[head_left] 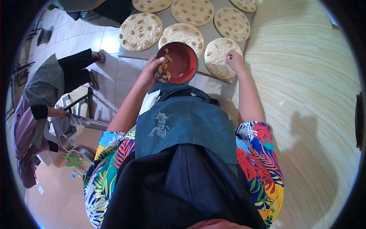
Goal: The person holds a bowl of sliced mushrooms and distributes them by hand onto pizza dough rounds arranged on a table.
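My left hand [154, 68] grips the rim of a bowl [183, 63], red inside and dark outside, with the thumb over its edge. Several small tan pieces [165, 68] that look like nuts lie along the bowl's left side. My right hand [234, 60] is at the right side of a round flat dough [215, 63], its fingers pinched together. Whatever they hold is hidden. One or two small pieces show on this dough. Behind the bowl, another dough round [185, 33] is partly covered and dotted with brownish pieces.
More dotted dough rounds [141, 32] lie on the grey table [131, 52]. A wood-patterned surface [301, 76] runs along the right. To the left, another person [47, 87] stands at a counter [57, 191] with pots and green-handled utensils. Tiled floor [124, 76] shows between.
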